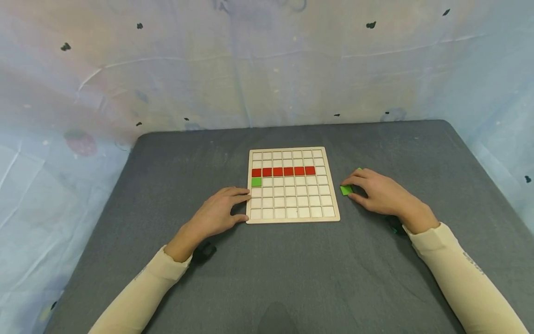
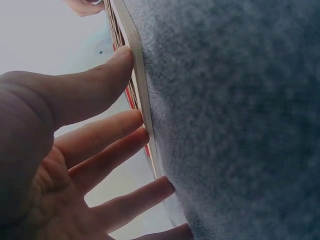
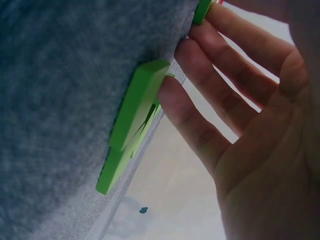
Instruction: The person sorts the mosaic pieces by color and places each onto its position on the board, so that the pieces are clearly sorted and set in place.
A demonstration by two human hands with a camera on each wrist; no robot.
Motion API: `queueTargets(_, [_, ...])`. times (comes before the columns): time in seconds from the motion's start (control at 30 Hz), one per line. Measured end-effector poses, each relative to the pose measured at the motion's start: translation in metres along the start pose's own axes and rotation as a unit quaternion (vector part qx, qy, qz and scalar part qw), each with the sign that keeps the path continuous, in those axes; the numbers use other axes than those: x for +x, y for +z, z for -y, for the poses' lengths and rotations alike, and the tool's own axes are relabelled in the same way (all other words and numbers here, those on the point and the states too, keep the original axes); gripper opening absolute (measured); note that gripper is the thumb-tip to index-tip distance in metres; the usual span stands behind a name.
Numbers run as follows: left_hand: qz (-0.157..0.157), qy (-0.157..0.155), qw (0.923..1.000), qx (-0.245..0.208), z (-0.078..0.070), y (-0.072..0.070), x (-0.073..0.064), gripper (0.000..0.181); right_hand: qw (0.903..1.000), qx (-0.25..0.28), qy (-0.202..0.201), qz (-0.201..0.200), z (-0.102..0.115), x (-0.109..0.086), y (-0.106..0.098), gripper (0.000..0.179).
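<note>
A square wooden grid board [image 1: 293, 221] lies on the table. Red tiles [image 1: 289, 171] fill most of one row, and a single green tile [image 1: 256, 182] sits just below that row's left end. Beside the board's left edge, my left hand [image 1: 217, 211] rests its thumb and fingertips against the rim, fingers spread in the left wrist view. To the right of the board, my right hand [image 1: 381, 192] pinches a green square tile [image 1: 346, 190] between thumb and fingertip. More green tiles [image 3: 140, 105] lie by its outer fingers, mostly hidden from the head view.
A dark grey cloth covers the table [image 1: 267, 269]. Behind and at both sides hangs a pale patterned curtain [image 1: 250, 69] with dark spots. Dark devices [image 1: 204, 252] are worn under the wrists.
</note>
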State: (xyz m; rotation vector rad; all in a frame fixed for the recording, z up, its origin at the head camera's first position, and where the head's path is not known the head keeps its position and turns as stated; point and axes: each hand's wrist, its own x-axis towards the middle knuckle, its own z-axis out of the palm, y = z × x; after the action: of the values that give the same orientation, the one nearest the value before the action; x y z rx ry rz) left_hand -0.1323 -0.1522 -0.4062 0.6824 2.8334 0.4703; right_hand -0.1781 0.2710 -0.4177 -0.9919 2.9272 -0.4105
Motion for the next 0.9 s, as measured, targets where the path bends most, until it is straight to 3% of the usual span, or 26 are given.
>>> queueTargets(0.9, [-0.003,0.003,1.0,0.005,-0.0011,0.0011,0.0,0.061,0.9995,-0.003,0.006,-0.03,0.0052,0.0001,0.001,0.024])
